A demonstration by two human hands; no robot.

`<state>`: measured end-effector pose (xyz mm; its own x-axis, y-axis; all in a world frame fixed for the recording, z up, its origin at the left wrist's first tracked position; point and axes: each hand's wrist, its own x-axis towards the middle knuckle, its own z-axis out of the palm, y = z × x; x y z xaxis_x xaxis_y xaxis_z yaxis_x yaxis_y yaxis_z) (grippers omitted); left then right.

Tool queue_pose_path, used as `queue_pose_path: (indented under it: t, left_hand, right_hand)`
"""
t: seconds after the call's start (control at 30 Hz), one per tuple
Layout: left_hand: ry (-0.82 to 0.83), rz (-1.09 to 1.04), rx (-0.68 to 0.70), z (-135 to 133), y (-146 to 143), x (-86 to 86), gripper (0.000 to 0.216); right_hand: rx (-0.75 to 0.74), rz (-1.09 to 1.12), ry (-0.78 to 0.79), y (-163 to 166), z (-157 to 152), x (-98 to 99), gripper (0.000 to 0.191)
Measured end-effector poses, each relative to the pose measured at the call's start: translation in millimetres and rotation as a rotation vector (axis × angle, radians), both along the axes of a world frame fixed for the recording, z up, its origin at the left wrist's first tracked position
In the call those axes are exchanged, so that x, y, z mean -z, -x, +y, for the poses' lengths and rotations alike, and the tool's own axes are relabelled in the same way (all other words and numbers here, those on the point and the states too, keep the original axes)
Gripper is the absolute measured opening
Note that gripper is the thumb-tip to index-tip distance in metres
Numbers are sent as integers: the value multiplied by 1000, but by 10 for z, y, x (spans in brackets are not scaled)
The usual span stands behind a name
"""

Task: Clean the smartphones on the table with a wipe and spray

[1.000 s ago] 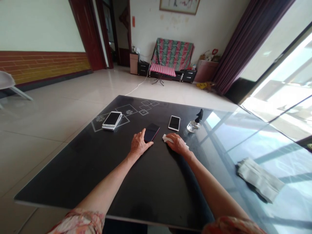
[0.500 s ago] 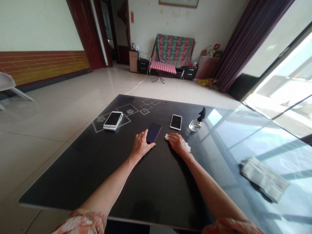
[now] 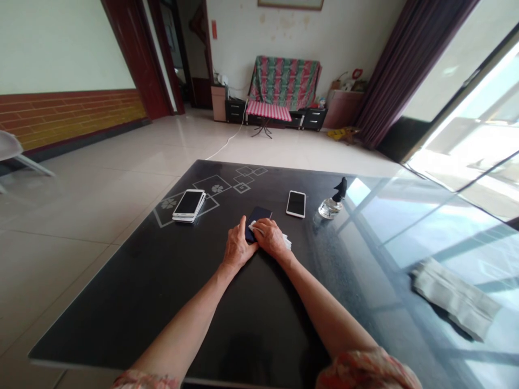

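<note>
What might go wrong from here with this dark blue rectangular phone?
The dark blue rectangular phone could skid on the glossy black tabletop if the left grip at its edge loosens.

A wide outward sweep of the right grip, holding the white tissue or cloth, might bump the white-framed, black-screened phone or tip the clear spray bottle with the black nozzle.

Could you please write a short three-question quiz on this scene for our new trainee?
1. True or false: in the picture, the spray bottle stands to the right of the lone white phone.
2. Which hand holds the white wipe?
3. Multiple choice: what does the left hand touch? A) the spray bottle; B) the dark phone; C) the lone white phone.

Key: 1. True. 2. The right hand. 3. B.
</note>
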<state>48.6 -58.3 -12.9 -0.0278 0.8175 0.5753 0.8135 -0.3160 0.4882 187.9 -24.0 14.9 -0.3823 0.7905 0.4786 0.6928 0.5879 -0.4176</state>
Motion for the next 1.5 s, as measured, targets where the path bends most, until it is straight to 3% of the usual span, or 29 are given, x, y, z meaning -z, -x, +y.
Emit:
queue_pose_path:
  t: [0.17, 0.53, 0.87, 1.2, 1.37, 1.5]
  left_hand:
    - [32, -25, -11, -3, -5, 3, 94]
    - [121, -1, -26, -5, 27, -15, 101]
    - [48, 6, -8, 0, 21, 23, 83]
    - [147, -62, 66, 58, 127, 19, 83]
    - [209, -111, 202, 82, 289, 11, 71]
    - [88, -24, 15, 32, 300, 13, 48]
  right_hand:
    - [44, -45, 52, 27, 66, -2, 11]
    - [255, -70, 85, 116, 455, -35, 18]
    - [-39, -66, 70, 81, -54, -98, 16]
    - [37, -87, 85, 103, 189, -101, 16]
    - [7, -75, 63, 81, 61, -62, 17]
    - [-22, -53, 42, 84, -114, -11, 20]
